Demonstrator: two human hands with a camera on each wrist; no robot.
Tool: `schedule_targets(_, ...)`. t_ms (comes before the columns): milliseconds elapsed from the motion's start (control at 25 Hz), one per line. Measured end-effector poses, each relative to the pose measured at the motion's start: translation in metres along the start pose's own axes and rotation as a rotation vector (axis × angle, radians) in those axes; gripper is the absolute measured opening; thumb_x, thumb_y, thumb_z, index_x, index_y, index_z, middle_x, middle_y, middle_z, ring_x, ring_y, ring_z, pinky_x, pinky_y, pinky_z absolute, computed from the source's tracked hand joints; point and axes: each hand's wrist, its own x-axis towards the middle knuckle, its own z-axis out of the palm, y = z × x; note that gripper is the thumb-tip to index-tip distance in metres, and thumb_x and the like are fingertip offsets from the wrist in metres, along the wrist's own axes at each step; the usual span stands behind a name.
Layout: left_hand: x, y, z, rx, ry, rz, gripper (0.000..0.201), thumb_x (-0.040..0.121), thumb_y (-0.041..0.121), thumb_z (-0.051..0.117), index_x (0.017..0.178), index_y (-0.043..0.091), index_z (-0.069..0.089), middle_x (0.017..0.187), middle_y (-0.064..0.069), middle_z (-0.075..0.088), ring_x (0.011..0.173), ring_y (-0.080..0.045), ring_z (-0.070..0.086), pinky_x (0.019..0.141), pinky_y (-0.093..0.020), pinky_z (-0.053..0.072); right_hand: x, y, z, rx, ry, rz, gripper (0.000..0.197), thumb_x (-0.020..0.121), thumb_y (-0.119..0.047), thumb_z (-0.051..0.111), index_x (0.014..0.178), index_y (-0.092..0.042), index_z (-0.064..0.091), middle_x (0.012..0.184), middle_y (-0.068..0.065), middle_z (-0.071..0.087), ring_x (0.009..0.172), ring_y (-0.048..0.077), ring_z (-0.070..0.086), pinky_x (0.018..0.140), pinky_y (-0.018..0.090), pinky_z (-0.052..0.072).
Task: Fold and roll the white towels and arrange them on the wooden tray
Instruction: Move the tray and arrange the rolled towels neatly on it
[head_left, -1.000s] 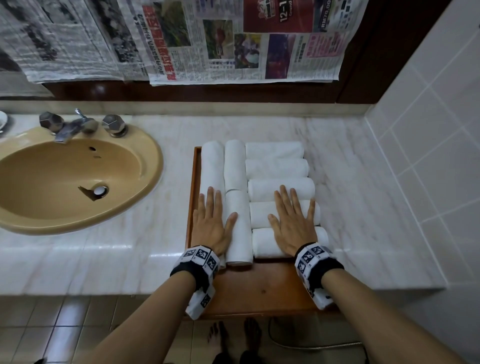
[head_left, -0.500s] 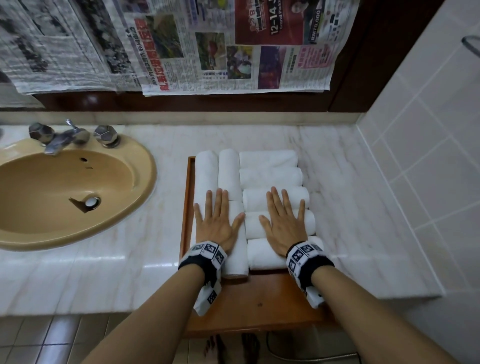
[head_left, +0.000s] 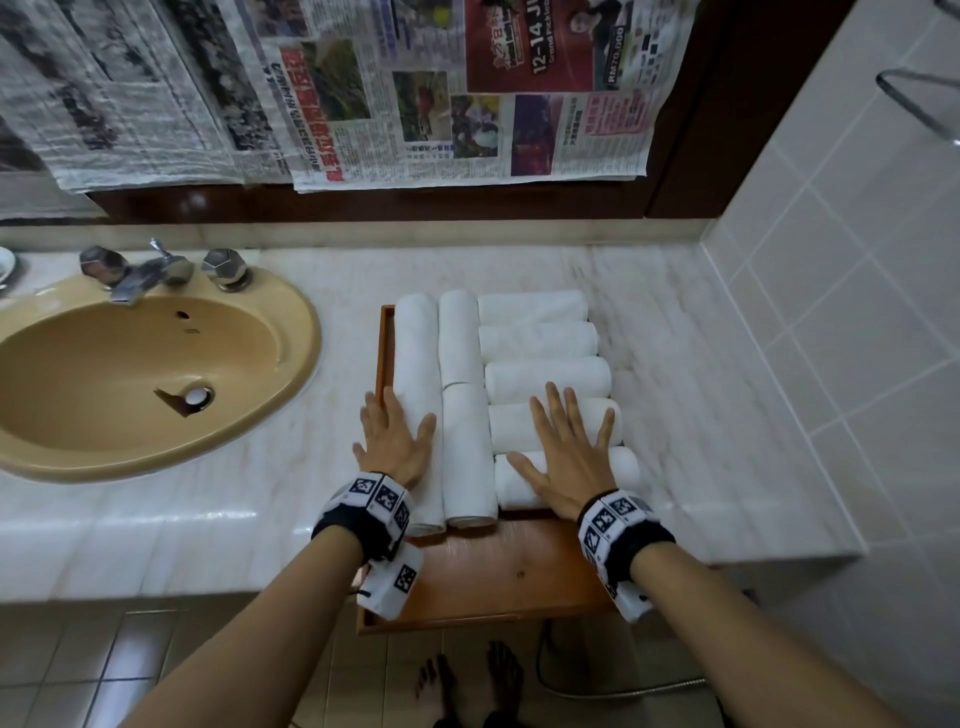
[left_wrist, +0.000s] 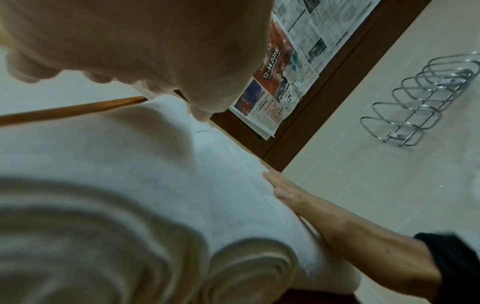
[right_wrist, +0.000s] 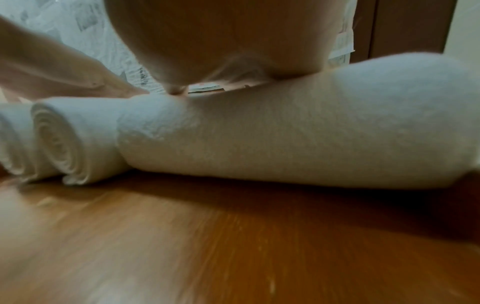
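Note:
Several rolled white towels (head_left: 545, 379) fill the far part of a wooden tray (head_left: 498, 571) on the marble counter. Lengthwise rolls lie on the left, crosswise rolls on the right. My left hand (head_left: 392, 439) lies flat, fingers straight, on the leftmost lengthwise roll (head_left: 415, 343) at the tray's left rim. My right hand (head_left: 569, 457) lies flat across the two nearest crosswise rolls (head_left: 623, 467). In the right wrist view the palm presses on the nearest roll (right_wrist: 285, 133) above bare tray wood (right_wrist: 233, 236). In the left wrist view the palm covers a roll (left_wrist: 116, 154).
A tan sink (head_left: 130, 374) with chrome taps (head_left: 150, 267) sits left of the tray. Newspaper (head_left: 441, 88) hangs on the dark back wall. A tiled wall (head_left: 857, 312) with a chrome rack (left_wrist: 426, 98) closes the right side. The tray's near end overhangs the counter edge.
My left hand has slid left from the middle lengthwise rolls to the leftmost roll. The right hand stays flat on the near crosswise rolls. The head view tilted up.

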Motion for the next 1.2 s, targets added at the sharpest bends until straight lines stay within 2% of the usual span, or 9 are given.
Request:
schedule_targets(240,0.000,-0.010,0.005,-0.178,-0.004,-0.120,0.085,0.094,0.047,0.054,0.150,-0.001,0.011,0.158,-0.018,0.015,0.143,-0.034,0.022,0.116,-0.046,0.024,-0.012,-0.006,0.006,0.027,0.009,0.065,0.083,0.081,-0.068,-0.011,0.154,-0.030,-0.007,0.161,-0.003,-0.018,0.146,0.018,-0.021,0.112,0.062,-0.014)
schedule_targets(360,-0.004,-0.018,0.004,-0.209,0.030,-0.179,0.082,0.085,0.054,0.063,0.141,0.002,0.032,0.145,-0.016,0.041,0.128,-0.035,0.045,0.106,-0.045,0.039,-0.014,-0.007,0.007,0.025,0.022,0.064,0.082,0.081,-0.067,-0.012,0.153,-0.030,-0.009,0.160,-0.004,-0.020,0.146,0.017,-0.022,0.114,0.060,-0.013)
schedule_targets(440,-0.005,-0.022,0.002,-0.219,0.028,-0.183,0.077,0.082,0.057,0.065,0.134,0.006,0.041,0.134,-0.013,0.052,0.118,-0.033,0.053,0.099,-0.043,0.045,-0.014,-0.006,0.008,0.029,0.021,0.069,0.082,0.080,-0.067,-0.012,0.153,-0.030,-0.010,0.160,-0.005,-0.020,0.146,0.016,-0.022,0.114,0.059,-0.013)
schedule_targets(640,-0.006,-0.027,-0.001,-0.259,-0.002,-0.188,0.075,0.080,0.059,0.066,0.133,0.011,0.041,0.131,-0.009,0.054,0.114,-0.031,0.056,0.096,-0.041,0.047,-0.014,-0.008,0.004,0.050,0.002,0.086,0.081,0.081,-0.068,-0.011,0.153,-0.031,-0.008,0.160,-0.005,-0.020,0.146,0.016,-0.022,0.113,0.060,-0.013)
schedule_targets(760,-0.008,-0.025,0.000,-0.245,-0.006,-0.180,0.079,0.081,0.058,0.065,0.138,0.010,0.037,0.136,-0.010,0.051,0.119,-0.031,0.053,0.100,-0.042,0.045,-0.021,0.001,0.000,0.047,-0.019,0.203,0.072,0.088,-0.067,-0.003,0.152,-0.035,-0.009,0.159,-0.002,-0.023,0.145,0.019,-0.025,0.110,0.062,-0.019)
schedule_targets(880,-0.009,-0.020,0.004,-0.216,-0.005,-0.160,0.084,0.083,0.059,0.062,0.143,0.009,0.031,0.143,-0.010,0.046,0.126,-0.032,0.049,0.105,-0.045,0.041,-0.028,0.014,0.000,-0.006,-0.042,0.211,0.082,0.076,-0.070,-0.017,0.150,-0.037,-0.015,0.158,-0.002,-0.026,0.144,0.020,-0.026,0.110,0.064,-0.017)
schedule_targets(960,-0.009,-0.015,0.008,-0.224,-0.004,-0.149,0.085,0.083,0.059,0.063,0.144,0.010,0.031,0.144,-0.009,0.046,0.126,-0.032,0.048,0.106,-0.045,0.040,-0.029,0.023,0.000,-0.009,-0.043,0.205,0.081,0.075,-0.069,-0.017,0.150,-0.038,-0.015,0.159,-0.002,-0.025,0.145,0.020,-0.025,0.110,0.065,-0.015)
schedule_targets(1040,-0.009,-0.006,0.016,-0.232,-0.013,-0.150,0.087,0.082,0.060,0.064,0.144,0.010,0.030,0.143,-0.009,0.046,0.126,-0.031,0.048,0.106,-0.046,0.041,-0.028,0.033,-0.001,-0.013,-0.031,0.216,0.077,0.080,-0.069,-0.012,0.150,-0.038,-0.015,0.159,-0.002,-0.024,0.145,0.020,-0.024,0.110,0.065,-0.013)
schedule_targets(1200,-0.007,0.010,0.025,-0.215,-0.067,-0.124,0.090,0.081,0.062,0.062,0.146,0.011,0.028,0.145,-0.008,0.043,0.128,-0.030,0.047,0.107,-0.046,0.040,-0.027,0.051,-0.010,-0.006,-0.038,0.250,0.066,0.097,-0.060,0.013,0.153,-0.034,-0.010,0.160,0.000,-0.021,0.146,0.022,-0.022,0.110,0.068,-0.008)
